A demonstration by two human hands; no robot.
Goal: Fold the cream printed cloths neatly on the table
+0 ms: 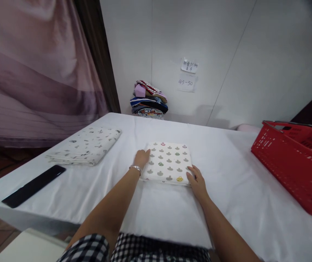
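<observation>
Head view has your two hands set on either side of the folded patterned cloth [168, 163], which lies flat near the middle of the white-covered table [226, 174]. Your left hand [141, 158] rests open, fingers together, against the cloth's left edge near its far corner, a bracelet [135, 167] at the wrist. Your right hand [197, 182] lies open at the cloth's near right corner, fingers flat on the fabric and clamped on nothing. Neither hand grips; both press or square the bundle.

Judging from how things lie, you are at the finishing of a fold: the cloth is already a compact rectangle and your palms are squaring its edges. A next move would call for closing your fingers under both side edges so the layers lift together without sliding apart.

Around the cloth: to its left lies another folded cloth [86, 145], pale with small dark marks, well apart from it. Farther left and nearer you lies a long black flat object [34, 185]. Beyond the cloth, against the wall, stands a pile of folded coloured fabrics [149, 100], with paper notes [188, 74] stuck to the wall to its right. Right of the cloth, well apart, sits a red plastic basket [295, 163].
</observation>
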